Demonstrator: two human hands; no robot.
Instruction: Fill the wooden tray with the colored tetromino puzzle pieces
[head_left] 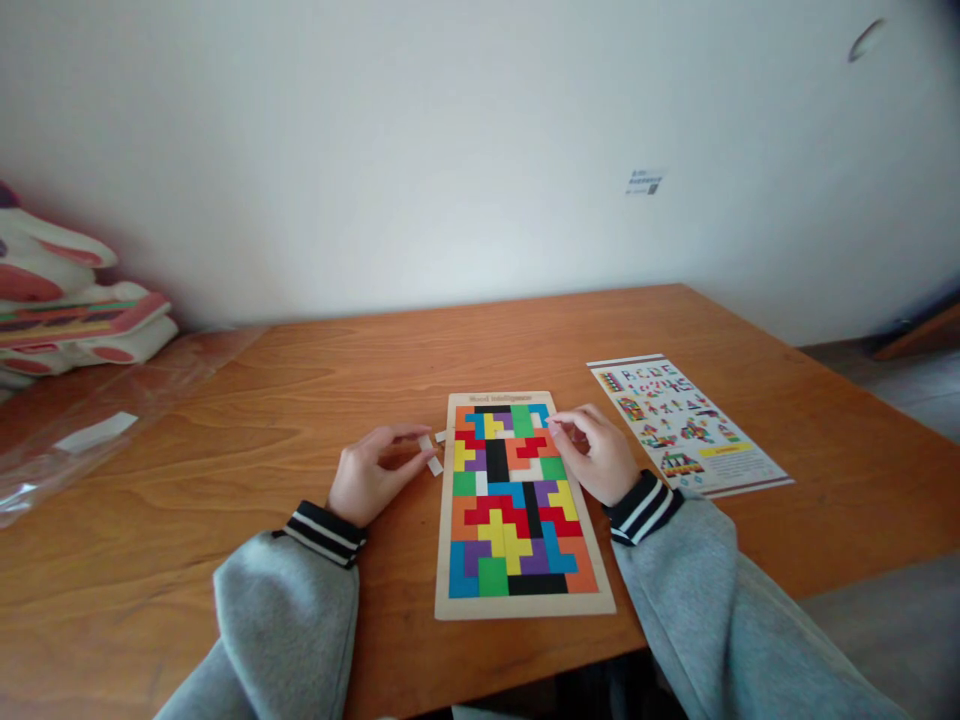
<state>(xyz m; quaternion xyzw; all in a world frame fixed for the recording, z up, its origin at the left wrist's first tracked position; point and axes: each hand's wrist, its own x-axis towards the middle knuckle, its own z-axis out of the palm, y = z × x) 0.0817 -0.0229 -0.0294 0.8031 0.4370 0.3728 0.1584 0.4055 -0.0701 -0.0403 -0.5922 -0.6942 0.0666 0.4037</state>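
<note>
A wooden puzzle board lies on the table, filled with flat coloured block pieces in red, yellow, blue, green, black, orange, purple and white. My left hand is left of the board's upper part, thumb and fingers pinching a small white puzzle piece. Another small white piece lies at the board's left edge. My right hand is over the board's upper right edge. Its thumb and index finger are pressed together near a blue piece; what they hold, if anything, is too small to make out.
A printed sheet with coloured block patterns lies right of the board. At the left stand a white and red animal-shaped figure and a clear plastic bag. The wooden table meets a white wall behind.
</note>
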